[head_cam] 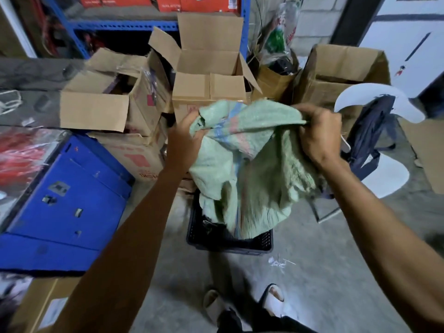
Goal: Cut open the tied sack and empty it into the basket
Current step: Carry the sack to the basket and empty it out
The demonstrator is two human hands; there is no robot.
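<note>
Bare arms, pale slide sandals

Both hands hold the pale green sack up over the dark basket on the floor; sack hangs limp, bottom end draped into the basket. Left hand grips bunched cloth at 9 o'clock of the sack, right hand pinches the top edge at 2 o'clock. Open cardboard boxes behind at 12. Blue crate at 9. White chair at 3.
</note>
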